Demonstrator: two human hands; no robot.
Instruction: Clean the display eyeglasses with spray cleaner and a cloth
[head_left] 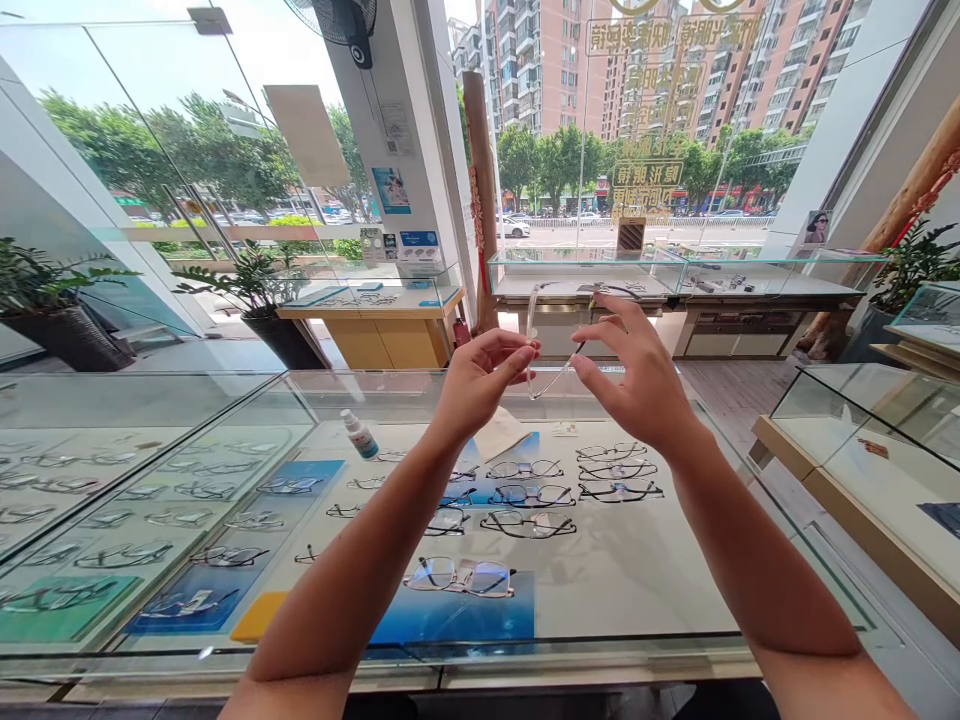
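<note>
I hold a pair of clear-framed glasses [541, 340] up at chest height above a glass display counter [697, 600]. My left hand [480, 378] pinches the frame's left side between thumb and fingers. My right hand [637, 375] grips the right side, where a dark temple arm [611, 292] sticks out above the fingers. Below, on the counter top, lie a small white spray bottle [359, 434] and a folded white cloth [499, 435]. Inside the case rest several pairs of glasses [529, 494] in rows.
A second glass case [90, 470] with more glasses adjoins on the left. Another counter [862, 450] stands at the right across a narrow aisle. Further display cases [675, 270], potted plants [259, 285] and big windows fill the far side of the shop.
</note>
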